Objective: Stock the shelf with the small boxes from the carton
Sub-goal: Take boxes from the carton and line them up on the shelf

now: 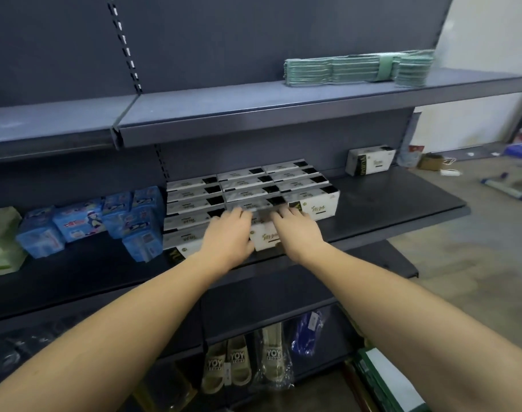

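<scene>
Both hands reach onto the middle shelf (387, 203) of a dark store rack. The left hand (228, 233) lies palm down, its fingers spread and straight over the front boxes. The right hand (295, 230) lies beside it, fingers stretched flat onto a box top; whether either thumb hooks a box edge cannot be told through the motion blur. Between the 2 hands sits the front box (264, 237), white-faced with gold script, at the shelf's front edge.

Behind the hands the small boxes (247, 185) stand packed in 3 rows running front to back, touching side to side, each with a white top, a black square at one end and a gold-lettered dark side. 1 more such box, the lone box (369, 160), stands well apart at the shelf's back right.

Just left of the rows, blue packets (105, 221) lean in a loose cluster, with green-and-white packs (0, 239) at the far left. The upper shelf (253, 114) carries a bundle of green cloths (357, 68). Below, bagged sandals (241, 364) and a blue item (308, 331) hang or lie under the lower shelf. A green-and-white carton (381, 379) shows at the bottom right, partly behind the right forearm.
</scene>
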A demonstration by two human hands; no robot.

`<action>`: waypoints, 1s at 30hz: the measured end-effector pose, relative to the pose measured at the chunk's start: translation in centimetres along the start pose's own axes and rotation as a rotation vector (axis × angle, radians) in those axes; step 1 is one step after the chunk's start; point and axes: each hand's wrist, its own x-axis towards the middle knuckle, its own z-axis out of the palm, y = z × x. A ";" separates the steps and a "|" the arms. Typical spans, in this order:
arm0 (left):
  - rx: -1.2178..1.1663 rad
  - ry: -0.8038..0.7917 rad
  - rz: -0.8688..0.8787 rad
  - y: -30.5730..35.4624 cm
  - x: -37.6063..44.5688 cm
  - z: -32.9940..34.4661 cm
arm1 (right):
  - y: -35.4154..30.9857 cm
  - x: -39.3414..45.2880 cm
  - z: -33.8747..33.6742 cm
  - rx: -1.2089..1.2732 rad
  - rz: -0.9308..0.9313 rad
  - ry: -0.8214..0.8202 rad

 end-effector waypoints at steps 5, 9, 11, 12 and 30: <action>-0.023 -0.020 0.096 4.7 -0.3 0.1 | 1.6 -5.0 -2.1 -0.008 0.097 -0.036; -0.085 -0.056 0.257 10.0 -1.0 0.8 | 3.6 -11.6 -2.7 -0.041 0.237 -0.027; -0.138 -0.056 0.357 13.5 -2.1 1.1 | 4.4 -15.7 -2.6 -0.071 0.333 -0.047; -0.163 -0.062 0.410 15.3 -2.9 1.2 | 4.8 -17.9 -2.6 -0.078 0.389 -0.063; -0.252 -0.255 1.105 44.3 -20.5 3.1 | 9.0 -54.2 -4.8 -0.130 1.129 -0.201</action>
